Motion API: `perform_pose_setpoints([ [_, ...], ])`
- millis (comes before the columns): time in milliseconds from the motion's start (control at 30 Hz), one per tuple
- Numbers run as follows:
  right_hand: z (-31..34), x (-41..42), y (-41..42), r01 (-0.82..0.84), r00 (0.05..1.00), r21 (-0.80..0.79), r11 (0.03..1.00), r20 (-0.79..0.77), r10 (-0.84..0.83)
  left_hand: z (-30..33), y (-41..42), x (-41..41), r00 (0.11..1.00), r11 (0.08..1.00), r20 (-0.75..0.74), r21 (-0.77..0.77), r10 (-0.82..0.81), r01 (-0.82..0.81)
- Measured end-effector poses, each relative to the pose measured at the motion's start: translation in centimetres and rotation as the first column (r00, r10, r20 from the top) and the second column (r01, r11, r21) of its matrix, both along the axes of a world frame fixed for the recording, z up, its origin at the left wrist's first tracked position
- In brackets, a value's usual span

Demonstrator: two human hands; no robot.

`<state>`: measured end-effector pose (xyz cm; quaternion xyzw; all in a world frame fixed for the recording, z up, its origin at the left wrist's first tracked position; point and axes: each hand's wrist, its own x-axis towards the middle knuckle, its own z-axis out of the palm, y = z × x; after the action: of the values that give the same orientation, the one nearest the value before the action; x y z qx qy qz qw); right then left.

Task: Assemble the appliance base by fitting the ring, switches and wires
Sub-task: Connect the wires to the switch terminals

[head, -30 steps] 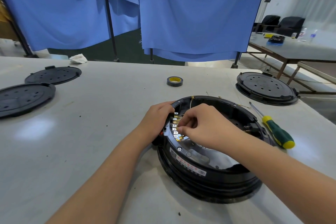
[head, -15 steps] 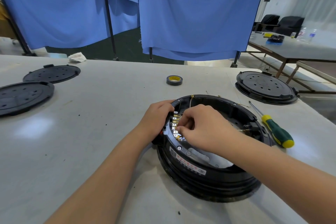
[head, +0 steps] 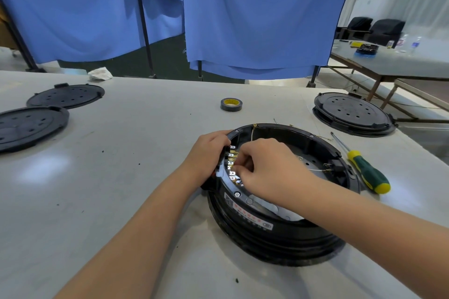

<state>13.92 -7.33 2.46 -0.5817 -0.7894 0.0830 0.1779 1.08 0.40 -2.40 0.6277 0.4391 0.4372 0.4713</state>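
The black round base (head: 279,204) is sitting on the grey table (head: 121,177), centre-right of frame, open side up. Left hand (head: 206,158) is gripping the base's left rim, fingers curled over the edge, w/ a small red part just below them. Right hand (head: 269,172) is reaching inside the rim, fingertips bunched and pinching at the row of white-and-brass terminals (head: 232,162) on the left inner wall; can't tell exactly which wire or tab it's got hold of, too small and partly hidden.

A thin wire (head: 252,133) is running up to the far rim; another is lying across the inside towards the black switch block (head: 337,167) at right.

Risks, prob: pinch is tiny, so a connector could be slipping off or landing on the wrong tab, since they're packed close. Pulling sideways could be bending a tab. If the left grip is easing off, the base could be rocking or sliding. Loose wires may be getting snagged under the right wrist.

Screwdriver (head: 364,170) is lying just right of the base, tape roll (head: 231,104) beyond it, spare lids at upper left and upper right.
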Motion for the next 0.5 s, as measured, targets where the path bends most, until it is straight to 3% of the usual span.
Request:
perform_pose_setpoints([
  [500, 0.15, 0.14, 0.34, -0.027, 1.0, -0.05, 0.998, -0.006, 0.026, 0.14, 0.0, 0.06, 1.0, 1.0, -0.02, -0.003, -0.002, 0.002],
])
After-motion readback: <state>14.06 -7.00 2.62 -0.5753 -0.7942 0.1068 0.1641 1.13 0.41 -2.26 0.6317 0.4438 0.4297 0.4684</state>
